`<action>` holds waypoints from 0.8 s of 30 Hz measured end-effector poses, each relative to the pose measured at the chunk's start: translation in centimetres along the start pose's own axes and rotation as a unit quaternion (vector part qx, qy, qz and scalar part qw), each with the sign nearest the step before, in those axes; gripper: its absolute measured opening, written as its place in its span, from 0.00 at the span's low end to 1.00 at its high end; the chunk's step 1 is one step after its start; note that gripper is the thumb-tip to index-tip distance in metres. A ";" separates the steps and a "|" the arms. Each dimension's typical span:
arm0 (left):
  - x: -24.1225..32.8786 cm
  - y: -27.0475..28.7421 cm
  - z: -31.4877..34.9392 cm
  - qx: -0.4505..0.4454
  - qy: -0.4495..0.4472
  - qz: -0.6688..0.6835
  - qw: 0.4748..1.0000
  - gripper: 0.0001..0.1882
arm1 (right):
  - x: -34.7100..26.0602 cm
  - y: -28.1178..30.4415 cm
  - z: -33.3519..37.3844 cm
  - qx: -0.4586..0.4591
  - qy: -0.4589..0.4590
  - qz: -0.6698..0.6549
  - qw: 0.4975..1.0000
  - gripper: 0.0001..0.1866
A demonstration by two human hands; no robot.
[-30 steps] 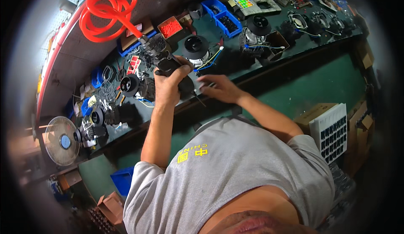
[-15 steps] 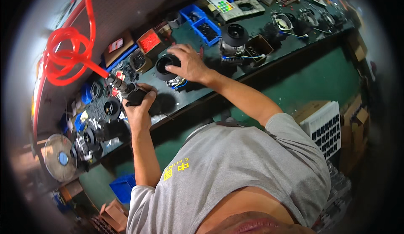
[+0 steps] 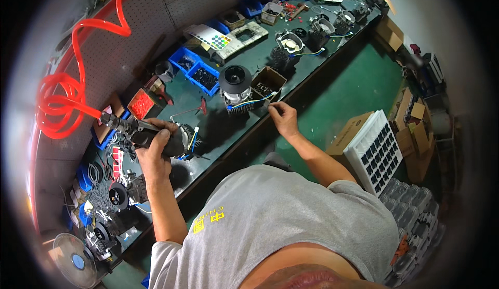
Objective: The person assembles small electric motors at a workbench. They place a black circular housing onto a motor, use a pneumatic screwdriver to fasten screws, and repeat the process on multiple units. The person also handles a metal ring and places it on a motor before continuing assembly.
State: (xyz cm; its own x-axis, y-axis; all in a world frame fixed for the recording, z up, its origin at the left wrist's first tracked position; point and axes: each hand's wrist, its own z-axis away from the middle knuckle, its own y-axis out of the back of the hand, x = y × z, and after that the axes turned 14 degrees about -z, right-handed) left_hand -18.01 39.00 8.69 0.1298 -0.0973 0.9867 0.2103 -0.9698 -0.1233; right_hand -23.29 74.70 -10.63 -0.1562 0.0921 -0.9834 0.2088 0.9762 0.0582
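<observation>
My left hand [image 3: 155,154] is wrapped round a black air tool [image 3: 139,133], which a metal coupling joins to a coiled red hose [image 3: 78,103]. Just beyond this hand sits a metal blower unit [image 3: 188,138] with blue and white wires, partly hidden by the hand and tool. My right hand [image 3: 286,120] is at the bench's front edge, thumb and fingers drawn together; whatever is between them is too small to name. Nearest to it is an open brown box [image 3: 274,77] of small metal pieces. Left of that box stands another blower unit [image 3: 236,84] with a black fan wheel on top.
Blue bins [image 3: 204,78] of small dark parts and a box of orange-red pieces [image 3: 140,104] line the back. A red-handled tool [image 3: 202,105] lies mid-bench. More blower units [image 3: 118,195] stand left and right. A white tray of black parts [image 3: 377,151] is at my right.
My right hand has left the black fan wheel and moved right, to beside the brown box. My left hand, still holding the air tool, is now close against the near blower unit. The view has shifted.
</observation>
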 end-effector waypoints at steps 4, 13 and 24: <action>-1.2 -4.1 -2.2 0.018 -0.014 -0.021 1.000 0.15 | 2.7 3.7 -4.9 0.003 -0.032 -0.035 0.999 0.10; -1.8 -14.7 -4.4 0.091 0.003 -0.032 0.995 0.14 | 3.8 9.3 -17.9 -0.107 0.003 -0.023 0.994 0.10; -1.0 -20.0 -5.9 0.092 -0.034 -0.050 0.994 0.17 | 5.1 11.0 -22.8 -0.110 0.001 -0.063 0.992 0.10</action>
State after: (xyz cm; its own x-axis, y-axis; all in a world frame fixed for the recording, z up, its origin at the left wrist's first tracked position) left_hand -28.10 57.15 10.75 0.1625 0.0192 0.9865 0.3982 -0.9161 -0.0478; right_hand -43.79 90.39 -11.11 -0.1696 -0.0337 -0.9849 -0.0278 0.9992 -0.0294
